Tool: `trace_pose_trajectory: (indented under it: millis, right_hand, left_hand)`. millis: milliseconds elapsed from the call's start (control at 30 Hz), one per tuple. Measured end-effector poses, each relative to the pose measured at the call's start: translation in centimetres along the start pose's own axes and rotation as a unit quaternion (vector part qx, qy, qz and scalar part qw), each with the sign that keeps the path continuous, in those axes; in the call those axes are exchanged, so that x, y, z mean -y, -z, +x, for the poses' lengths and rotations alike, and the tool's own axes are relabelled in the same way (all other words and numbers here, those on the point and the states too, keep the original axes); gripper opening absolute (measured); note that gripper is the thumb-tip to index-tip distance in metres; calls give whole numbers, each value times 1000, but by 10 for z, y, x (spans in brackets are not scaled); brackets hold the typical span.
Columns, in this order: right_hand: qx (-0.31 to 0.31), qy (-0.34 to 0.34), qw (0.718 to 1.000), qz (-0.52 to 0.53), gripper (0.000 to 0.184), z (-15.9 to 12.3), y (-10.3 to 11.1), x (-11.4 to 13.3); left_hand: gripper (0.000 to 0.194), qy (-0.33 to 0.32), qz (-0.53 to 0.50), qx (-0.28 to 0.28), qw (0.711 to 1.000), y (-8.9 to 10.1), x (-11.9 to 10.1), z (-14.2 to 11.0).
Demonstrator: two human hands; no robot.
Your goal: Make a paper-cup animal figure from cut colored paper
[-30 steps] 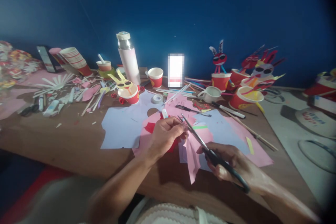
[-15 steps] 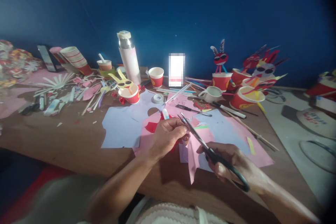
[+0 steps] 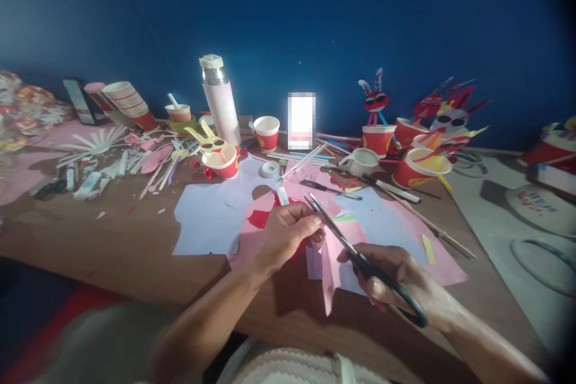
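Pink folded paper (image 3: 332, 255) hangs between both hands near the table's front edge, long axis running near-to-far, loose pointed end toward the person, top end pinched in the left hand (image 3: 288, 234). Left fingers (image 3: 309, 221) pressed together on that top end. Right hand (image 3: 400, 285) just right of it, fingers curled through the dark handles of the scissors (image 3: 348, 246); blades angle up-left, slightly parted, tips meeting the paper right at the left fingertips. So the paper lies left of the right hand, under the blade line; left hand is the nearer one to the cut spot. Beneath: pink and pale lilac sheets (image 3: 211, 216) flat on the brown table (image 3: 112, 240), red scrap partly hidden by the left hand. Farther back: white mug (image 3: 360, 162), tape roll (image 3: 270, 169), red paper cup with yellow bunny ears (image 3: 220, 159), pink flask (image 3: 220, 99), stack of cups (image 3: 126, 99) lying tilted, decorated cup figures (image 3: 423, 144) at right, blue wall behind.
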State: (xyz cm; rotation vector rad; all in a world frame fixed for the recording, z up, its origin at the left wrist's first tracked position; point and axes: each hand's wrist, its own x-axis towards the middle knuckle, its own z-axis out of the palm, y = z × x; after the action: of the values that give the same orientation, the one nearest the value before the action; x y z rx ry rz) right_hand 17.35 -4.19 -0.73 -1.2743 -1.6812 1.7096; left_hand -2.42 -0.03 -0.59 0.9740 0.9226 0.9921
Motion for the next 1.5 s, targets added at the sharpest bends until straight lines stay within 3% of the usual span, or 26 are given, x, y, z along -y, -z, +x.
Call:
trace_pose_trajectory:
  millis: [133, 567, 1500]
  right_hand:
    - [-18, -22, 1000, 7, 39, 0, -1, 3]
    - [-13, -22, 1000, 17, 39, -1, -1, 5]
    - [-42, -46, 997, 36, 52, -6, -2, -2]
  left_hand:
    - [20, -7, 19, 19, 1000, 1, 0, -1]
    - [17, 8, -14, 4, 1000, -1, -3, -1]
    - [19, 13, -29, -18, 999, -3, -2, 1]
